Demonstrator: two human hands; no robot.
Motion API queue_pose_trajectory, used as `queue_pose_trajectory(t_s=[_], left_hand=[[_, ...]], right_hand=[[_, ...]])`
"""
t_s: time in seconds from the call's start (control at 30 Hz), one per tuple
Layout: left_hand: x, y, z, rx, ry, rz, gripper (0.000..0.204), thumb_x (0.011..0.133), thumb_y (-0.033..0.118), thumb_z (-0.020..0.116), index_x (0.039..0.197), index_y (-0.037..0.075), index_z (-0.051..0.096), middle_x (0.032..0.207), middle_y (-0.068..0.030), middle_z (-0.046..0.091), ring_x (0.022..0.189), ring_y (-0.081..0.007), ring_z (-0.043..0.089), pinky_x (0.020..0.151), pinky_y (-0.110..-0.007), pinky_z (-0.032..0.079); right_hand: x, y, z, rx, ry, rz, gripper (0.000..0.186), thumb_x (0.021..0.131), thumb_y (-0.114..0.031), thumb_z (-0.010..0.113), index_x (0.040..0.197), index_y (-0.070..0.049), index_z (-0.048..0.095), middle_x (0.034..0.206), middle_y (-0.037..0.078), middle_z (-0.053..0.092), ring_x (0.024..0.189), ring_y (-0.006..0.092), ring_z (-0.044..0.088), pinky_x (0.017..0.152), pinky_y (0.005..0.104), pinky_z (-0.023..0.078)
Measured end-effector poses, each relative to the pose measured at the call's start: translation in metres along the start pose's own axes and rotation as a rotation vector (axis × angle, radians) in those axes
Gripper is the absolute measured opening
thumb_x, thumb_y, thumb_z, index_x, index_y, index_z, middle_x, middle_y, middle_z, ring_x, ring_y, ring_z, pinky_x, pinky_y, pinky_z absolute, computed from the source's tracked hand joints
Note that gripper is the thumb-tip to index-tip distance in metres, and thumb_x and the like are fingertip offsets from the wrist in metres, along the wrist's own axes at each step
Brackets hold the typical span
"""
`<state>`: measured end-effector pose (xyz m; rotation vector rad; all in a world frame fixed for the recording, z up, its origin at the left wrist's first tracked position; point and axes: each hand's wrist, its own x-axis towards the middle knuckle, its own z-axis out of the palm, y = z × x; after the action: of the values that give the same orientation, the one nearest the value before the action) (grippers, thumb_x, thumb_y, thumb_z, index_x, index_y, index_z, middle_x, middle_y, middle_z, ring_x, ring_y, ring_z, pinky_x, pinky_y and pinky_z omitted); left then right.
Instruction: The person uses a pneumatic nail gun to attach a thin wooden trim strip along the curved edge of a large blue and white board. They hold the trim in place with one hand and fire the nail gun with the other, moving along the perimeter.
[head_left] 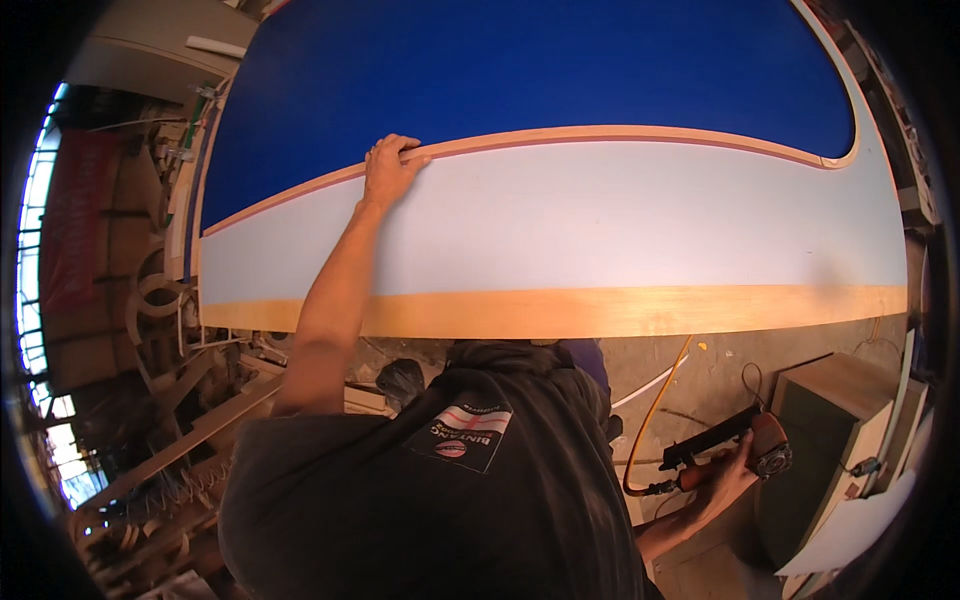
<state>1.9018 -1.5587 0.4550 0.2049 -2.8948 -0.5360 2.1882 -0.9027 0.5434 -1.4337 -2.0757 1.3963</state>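
Note:
A large panel lies in front of me, with a pale, whitish section (pixel 600 215) nearest and a deep blue section (pixel 550 70) beyond it. Between the two runs a long, thin wooden strip (pixel 560 137), slightly curved. My left hand (pixel 393 172) is closed over this strip left of its middle, fingers on the blue side. Down at my right side, away from the panel, my right hand (pixel 728 482) grips a nail gun (pixel 770 445) with an orange-brown body and a long dark magazine. A yellow air hose (pixel 640 440) joins its handle end.
A light wood band (pixel 640 308) edges the panel's near side, close to my body. At the lower right stands a wooden cabinet (pixel 850 390). Curved wood offcuts (pixel 160 295) and long boards (pixel 190 440) crowd the left. A black plastic bag (pixel 402 380) lies below the panel.

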Motion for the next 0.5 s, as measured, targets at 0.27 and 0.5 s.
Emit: queue_pose_trajectory(t_s=[0.27,0.5], left_hand=[[0.056,0.077,0.026,-0.369,-0.407,0.238,0.029,0.087,0.027,0.087,0.107,0.006,0.082,0.107,-0.0068,0.077,0.105,-0.0289,0.07,0.096,-0.043,0.054],[0.051,0.133,0.07,-0.335,-0.431,0.35,0.028,0.084,0.028,0.087,0.103,0.009,0.08,0.107,-0.0047,0.073,0.108,-0.0265,0.066,0.1,-0.041,0.053]], right_hand=[[-0.096,-0.087,0.037,-0.054,-0.148,0.023,0.033,0.1,-0.034,0.076,0.109,-0.002,0.073,0.067,0.001,0.059,0.056,0.0107,0.056,0.05,0.0285,0.041],[-0.135,-0.183,0.143,-0.032,-0.637,-0.069,0.032,0.101,-0.032,0.075,0.112,-0.001,0.073,0.068,-0.001,0.059,0.056,0.009,0.055,0.051,0.026,0.039]])
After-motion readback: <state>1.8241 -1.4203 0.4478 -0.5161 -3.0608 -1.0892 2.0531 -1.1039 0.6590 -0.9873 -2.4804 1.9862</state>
